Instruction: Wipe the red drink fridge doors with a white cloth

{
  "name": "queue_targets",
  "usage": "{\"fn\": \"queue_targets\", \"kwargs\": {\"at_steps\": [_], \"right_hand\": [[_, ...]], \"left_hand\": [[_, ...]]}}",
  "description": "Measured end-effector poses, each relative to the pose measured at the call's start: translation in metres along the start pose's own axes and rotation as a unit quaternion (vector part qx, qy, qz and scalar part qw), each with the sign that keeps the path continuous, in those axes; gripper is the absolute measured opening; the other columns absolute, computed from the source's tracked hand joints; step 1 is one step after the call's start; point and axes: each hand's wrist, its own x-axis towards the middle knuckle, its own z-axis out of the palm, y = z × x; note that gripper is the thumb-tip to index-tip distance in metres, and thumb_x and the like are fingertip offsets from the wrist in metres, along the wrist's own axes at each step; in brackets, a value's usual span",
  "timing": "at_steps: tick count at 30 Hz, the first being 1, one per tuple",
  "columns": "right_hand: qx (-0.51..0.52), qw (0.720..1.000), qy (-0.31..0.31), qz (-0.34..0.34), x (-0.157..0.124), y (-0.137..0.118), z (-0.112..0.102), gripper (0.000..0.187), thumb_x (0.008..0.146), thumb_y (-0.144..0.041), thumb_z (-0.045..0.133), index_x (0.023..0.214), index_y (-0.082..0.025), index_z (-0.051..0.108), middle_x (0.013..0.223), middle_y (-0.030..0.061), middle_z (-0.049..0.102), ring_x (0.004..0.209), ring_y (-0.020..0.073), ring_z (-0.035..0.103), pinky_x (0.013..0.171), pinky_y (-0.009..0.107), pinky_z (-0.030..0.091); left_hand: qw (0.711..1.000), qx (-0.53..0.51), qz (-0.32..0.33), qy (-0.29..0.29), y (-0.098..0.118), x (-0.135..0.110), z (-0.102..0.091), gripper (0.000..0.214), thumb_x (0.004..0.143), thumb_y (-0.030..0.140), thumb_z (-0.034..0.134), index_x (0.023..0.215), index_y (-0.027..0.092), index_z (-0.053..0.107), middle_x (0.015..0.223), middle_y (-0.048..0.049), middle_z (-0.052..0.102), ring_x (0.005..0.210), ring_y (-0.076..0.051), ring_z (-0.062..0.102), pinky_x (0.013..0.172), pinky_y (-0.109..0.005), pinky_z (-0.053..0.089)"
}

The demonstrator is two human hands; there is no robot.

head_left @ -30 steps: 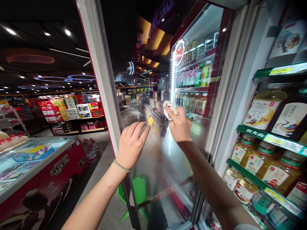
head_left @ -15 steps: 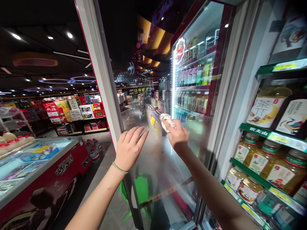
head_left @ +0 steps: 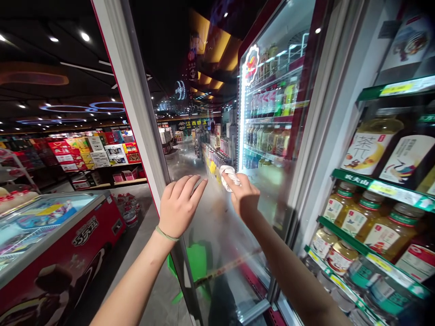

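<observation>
A glass refrigerator door (head_left: 217, 244) stands swung open in front of me, its white frame (head_left: 136, 113) on the left edge. My left hand (head_left: 178, 206) lies flat against the glass beside that frame, fingers stretched out. My right hand (head_left: 243, 197) is closed round a crumpled white cloth (head_left: 228, 176) and presses it on the glass, just right of the left hand. The lower glass looks fogged and smeared.
Cooler shelves (head_left: 374, 190) with bottled tea and jars (head_left: 340, 258) fill the right. A red chest freezer (head_left: 50, 244) stands at the left. A green stool (head_left: 197, 267) shows through the glass low down. Store aisles and stacked boxes (head_left: 98, 154) lie beyond.
My right hand has slid the cloth down and to the left across the glass. My left hand has stayed flat on the door, shifting slightly left with the view.
</observation>
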Motion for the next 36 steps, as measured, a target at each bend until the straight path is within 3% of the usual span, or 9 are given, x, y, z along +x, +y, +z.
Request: {"fn": "queue_targets", "kwargs": {"at_steps": [4, 9, 14, 19, 23, 25, 28, 33, 36], "right_hand": [[-0.016, 0.998, 0.026, 0.063, -0.002, 0.002, 0.0, 0.05, 0.088, -0.004, 0.053, 0.123, -0.03, 0.078, 0.1, 0.0041, 0.068, 0.064, 0.0089, 0.05, 0.059, 0.021, 0.035], [-0.001, 1.0, 0.005, -0.001, 0.004, -0.004, -0.001, 0.056, 0.086, -0.003, 0.055, 0.126, -0.037, 0.075, 0.099, 0.0026, 0.068, 0.064, 0.0093, 0.051, 0.063, 0.022, 0.037], [0.012, 0.999, 0.022, 0.037, 0.007, -0.004, -0.002, 0.06, 0.084, -0.001, 0.053, 0.13, -0.035, 0.073, 0.102, 0.0031, 0.066, 0.061, 0.009, 0.049, 0.059, 0.024, 0.034], [0.02, 0.999, 0.004, -0.041, 0.008, -0.008, -0.004, 0.06, 0.084, -0.002, 0.057, 0.128, -0.041, 0.073, 0.099, 0.0013, 0.067, 0.069, 0.0096, 0.054, 0.066, 0.022, 0.038], [0.008, 0.999, 0.027, 0.019, 0.011, -0.008, -0.006, 0.056, 0.085, -0.002, 0.056, 0.124, -0.037, 0.076, 0.098, 0.0013, 0.068, 0.061, 0.009, 0.048, 0.06, 0.024, 0.035], [0.032, 0.999, 0.037, -0.01, 0.011, -0.01, -0.007, 0.055, 0.086, -0.001, 0.056, 0.123, -0.036, 0.077, 0.096, 0.0017, 0.068, 0.062, 0.0095, 0.05, 0.062, 0.024, 0.037], [0.047, 0.997, 0.002, -0.057, 0.011, -0.015, -0.008, 0.058, 0.086, -0.002, 0.059, 0.127, -0.04, 0.075, 0.098, 0.0023, 0.069, 0.071, 0.011, 0.056, 0.067, 0.023, 0.041], [0.006, 1.0, 0.014, 0.021, 0.013, -0.018, -0.006, 0.054, 0.09, -0.007, 0.055, 0.13, -0.039, 0.073, 0.099, 0.003, 0.069, 0.065, 0.0103, 0.053, 0.061, 0.022, 0.04], [0.039, 0.998, 0.009, -0.046, 0.014, -0.023, -0.005, 0.055, 0.091, -0.007, 0.055, 0.133, -0.038, 0.072, 0.096, 0.0027, 0.07, 0.069, 0.0106, 0.056, 0.067, 0.021, 0.043]], "left_hand": [[1.0, -0.003, -0.003, 0.007, 0.0, 0.0, 0.0, 0.032, 0.096, 0.013, 0.06, 0.125, 0.023, 0.07, 0.124, -0.0046, 0.075, 0.11, -0.023, 0.065, 0.087, -0.038, 0.044], [1.0, -0.005, 0.003, 0.001, 0.002, 0.0, -0.001, 0.032, 0.097, 0.013, 0.059, 0.125, 0.023, 0.07, 0.124, -0.0045, 0.075, 0.111, -0.023, 0.065, 0.088, -0.037, 0.044], [1.0, -0.013, 0.0, 0.003, 0.004, 0.002, -0.004, 0.029, 0.096, 0.012, 0.061, 0.121, 0.022, 0.071, 0.121, -0.0046, 0.076, 0.108, -0.024, 0.066, 0.086, -0.037, 0.044], [1.0, -0.013, -0.005, -0.002, 0.005, 0.004, -0.002, 0.029, 0.095, 0.013, 0.062, 0.121, 0.022, 0.071, 0.12, -0.0049, 0.076, 0.106, -0.024, 0.066, 0.085, -0.037, 0.044], [0.999, -0.03, -0.014, 0.027, 0.003, 0.001, -0.001, 0.026, 0.094, 0.011, 0.063, 0.116, 0.02, 0.072, 0.113, -0.006, 0.077, 0.103, -0.023, 0.066, 0.084, -0.036, 0.044], [0.999, -0.034, -0.013, 0.037, 0.003, 0.0, -0.001, 0.025, 0.094, 0.011, 0.063, 0.114, 0.02, 0.072, 0.111, -0.0062, 0.077, 0.102, -0.022, 0.067, 0.083, -0.035, 0.045], [0.999, -0.027, -0.017, 0.037, 0.004, 0.001, 0.0, 0.026, 0.094, 0.01, 0.062, 0.116, 0.019, 0.072, 0.112, -0.0073, 0.077, 0.102, -0.023, 0.067, 0.083, -0.036, 0.046], [0.995, -0.048, -0.041, 0.072, 0.006, -0.003, 0.002, 0.03, 0.093, 0.008, 0.061, 0.119, 0.021, 0.071, 0.11, -0.0087, 0.076, 0.102, -0.022, 0.067, 0.088, -0.035, 0.049], [0.994, -0.059, -0.045, 0.077, 0.005, -0.005, 0.002, 0.031, 0.092, 0.007, 0.063, 0.119, 0.02, 0.071, 0.11, -0.0093, 0.075, 0.103, -0.023, 0.066, 0.089, -0.036, 0.05]]}}
